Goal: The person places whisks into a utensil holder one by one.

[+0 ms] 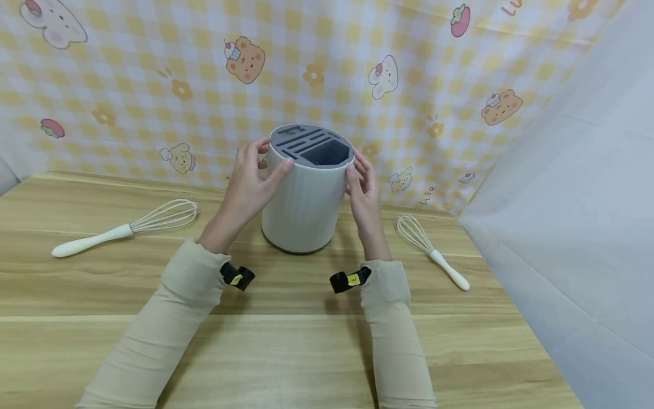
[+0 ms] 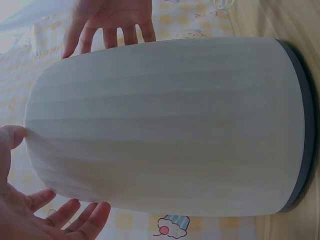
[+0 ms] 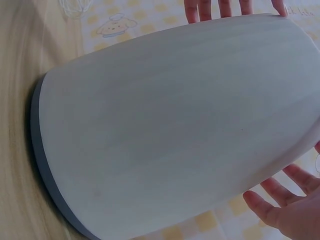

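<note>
- Steadying or placing the pale cylindrical holder (image 1: 304,207) looks like the step in hand.
- The left hand (image 1: 248,179) grasps its upper left side, thumb by the near rim; the right hand (image 1: 365,199) grasps the upper right side in the same way.
- The holder stands upright on the wooden table (image 1: 286,352), near the patterned cloth (image 1: 327,34), between the left whisk (image 1: 92,241) and the right whisk (image 1: 449,270), touching neither.
- Its slotted grey top (image 1: 311,146) faces up.
- The next move probably calls for even pressure from both sides, lest the holder tip.
</note>
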A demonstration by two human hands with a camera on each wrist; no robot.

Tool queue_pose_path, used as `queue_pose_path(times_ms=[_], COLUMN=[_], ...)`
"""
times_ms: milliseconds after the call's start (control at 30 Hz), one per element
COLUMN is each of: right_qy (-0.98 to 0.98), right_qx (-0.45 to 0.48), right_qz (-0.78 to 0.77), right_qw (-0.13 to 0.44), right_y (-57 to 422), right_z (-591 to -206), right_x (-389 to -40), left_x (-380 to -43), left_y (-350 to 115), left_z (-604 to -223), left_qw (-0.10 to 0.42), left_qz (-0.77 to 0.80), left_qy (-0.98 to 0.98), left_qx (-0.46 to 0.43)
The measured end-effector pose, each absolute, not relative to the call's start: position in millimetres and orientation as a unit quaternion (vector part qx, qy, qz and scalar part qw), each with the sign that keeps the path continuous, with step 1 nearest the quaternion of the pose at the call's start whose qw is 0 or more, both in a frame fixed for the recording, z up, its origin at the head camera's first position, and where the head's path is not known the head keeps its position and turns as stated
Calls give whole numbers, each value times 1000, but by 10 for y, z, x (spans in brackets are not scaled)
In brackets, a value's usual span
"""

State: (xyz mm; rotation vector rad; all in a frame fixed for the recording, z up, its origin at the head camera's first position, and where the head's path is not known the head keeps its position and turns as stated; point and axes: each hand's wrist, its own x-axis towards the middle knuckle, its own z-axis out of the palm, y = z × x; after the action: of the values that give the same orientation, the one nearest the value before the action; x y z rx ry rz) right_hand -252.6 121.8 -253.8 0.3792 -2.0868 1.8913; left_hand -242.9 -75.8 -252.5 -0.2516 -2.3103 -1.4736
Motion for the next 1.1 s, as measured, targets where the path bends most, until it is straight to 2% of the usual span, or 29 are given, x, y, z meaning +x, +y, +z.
queue_pose_path(times_ms=[367, 933, 1100], right_qy=[-722, -723, -712], right_qx=[130, 135, 118], right_qz=[658, 618, 638], right_qw=[169, 276, 270], right_y=[1275, 1176, 1194], right_z=[-2660, -2623, -2598], right_x=[-2702, -2653, -2662], left_x=[-2417, -2440, -2439], left_y=[-780, -759, -757], left_z=[-2497, -2509, -2505], left_qw=[175, 195, 180], left_qz=[-524, -530, -533], left_qy=[-830, -822, -823], left_qx=[-78, -79, -75])
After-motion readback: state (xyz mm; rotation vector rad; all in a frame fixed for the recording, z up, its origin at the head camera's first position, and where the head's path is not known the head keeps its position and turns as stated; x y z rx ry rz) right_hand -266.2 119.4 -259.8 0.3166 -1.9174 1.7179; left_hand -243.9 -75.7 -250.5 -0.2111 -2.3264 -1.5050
